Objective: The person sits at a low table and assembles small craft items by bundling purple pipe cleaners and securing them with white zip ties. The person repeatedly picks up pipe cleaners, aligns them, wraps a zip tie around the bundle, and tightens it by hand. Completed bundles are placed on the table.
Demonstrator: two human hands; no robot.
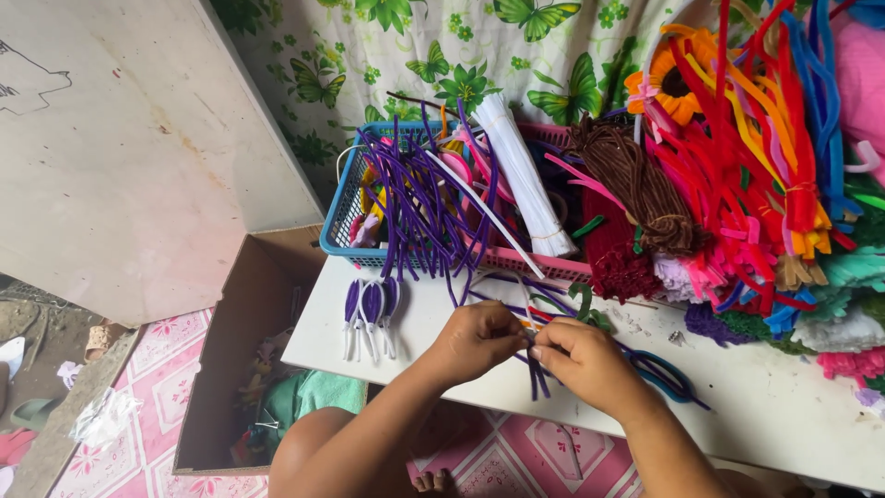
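Note:
My left hand (475, 339) and my right hand (586, 361) meet over the front part of a white tabletop (756, 406). Both pinch a small bunch of purple pipe cleaners (537, 376), whose ends hang down between the hands over the table's edge. Thin white and orange strands show where the fingers touch. To the left of my left hand lie finished purple looped petals on white stems (371, 312). A green twisted piece (587, 309) lies just behind my right hand.
A blue basket (345, 214) spilling purple pipe cleaners (419, 207) and a bundle of white sticks (524, 175) stands at the back, beside a pink basket (544, 265). Brown, red, yellow and blue pipe cleaners (756, 157) pile up at right. An open cardboard box (230, 369) sits on the floor at left.

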